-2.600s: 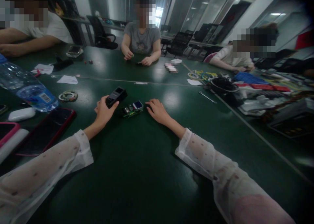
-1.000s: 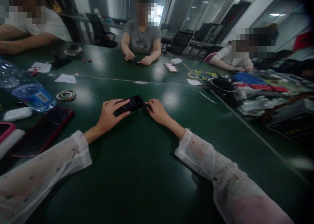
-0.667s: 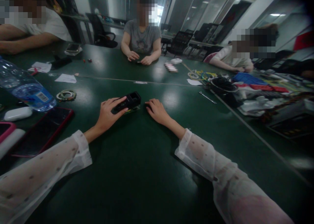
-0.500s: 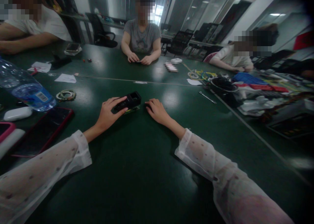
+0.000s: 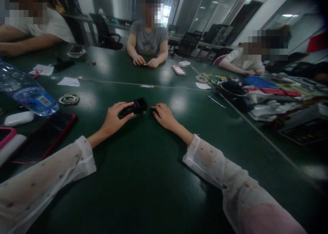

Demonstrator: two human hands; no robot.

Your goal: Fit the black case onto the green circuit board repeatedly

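Note:
My left hand (image 5: 114,117) is closed around a black plastic device housing (image 5: 136,106), thumb along the near side and fingers over the far side. The housing has a square window opening at its right end, and a strip of green circuit board peeks out along its lower edge. My right hand (image 5: 164,116) rests on the dark green table (image 5: 143,172), a short way right of the housing and apart from it. Its thumb and fingers are spread slightly, with a dark patch between them that I cannot make out.
On my left lie a water bottle (image 5: 38,99), a red-edged phone (image 5: 47,136), a white case (image 5: 19,118) and bracelets (image 5: 69,99). To the right are a wrench (image 5: 216,102) and a heap of cables and parts (image 5: 269,93). Several people sit around the table.
My left hand has tipped the housing slightly and lowered it, so less of the circuit board shows beneath. My right hand has stayed in place.

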